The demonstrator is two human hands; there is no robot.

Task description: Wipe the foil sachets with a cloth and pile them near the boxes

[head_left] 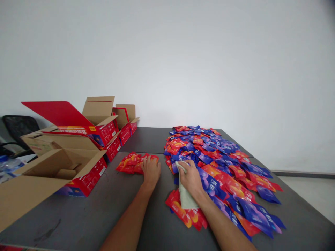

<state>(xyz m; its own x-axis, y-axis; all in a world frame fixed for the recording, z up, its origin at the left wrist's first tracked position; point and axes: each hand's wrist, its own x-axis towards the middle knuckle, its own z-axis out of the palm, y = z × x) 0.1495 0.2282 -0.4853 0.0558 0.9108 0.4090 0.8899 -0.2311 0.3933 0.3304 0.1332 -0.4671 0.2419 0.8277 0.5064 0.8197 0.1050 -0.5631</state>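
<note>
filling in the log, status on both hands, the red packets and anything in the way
Left hand on red packets. Right hand gripping pale cloth at left edge of mixed pile. Cloth partly covers nearby packets; no other obstruction seen.

Head-worn camera faces forward and down, close over the flat dark-grey tabletop (115, 191), toward the smooth white wall (183, 69).

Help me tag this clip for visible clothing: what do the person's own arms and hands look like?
The left hand and right hand are bare, without gloves. Both forearms are uncovered too: no sleeve, watch or bracelet shows.
</note>
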